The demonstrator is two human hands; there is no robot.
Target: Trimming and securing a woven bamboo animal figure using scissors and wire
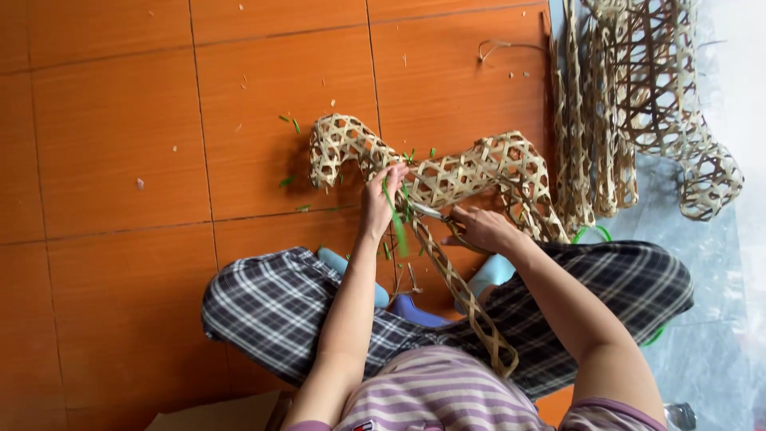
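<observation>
Nearest us, a woven strip (467, 299) runs lengthwise from our lap up to both hands. Left hand (377, 199) grips the weave (447, 172), which spans crosswise just beyond the knuckles; right hand (479, 227) closes on scissors (431, 212), equally near.

Pale open-weave bamboo lattice strip (447, 179), curled, draped across orange tiles and lap

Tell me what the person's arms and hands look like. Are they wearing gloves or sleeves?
No gloves: the left hand and right hand are bare, with no rings or watch visible. Both arms are bare almost to the shoulder, where short sleeves of a purple-and-white striped shirt begin.
</observation>
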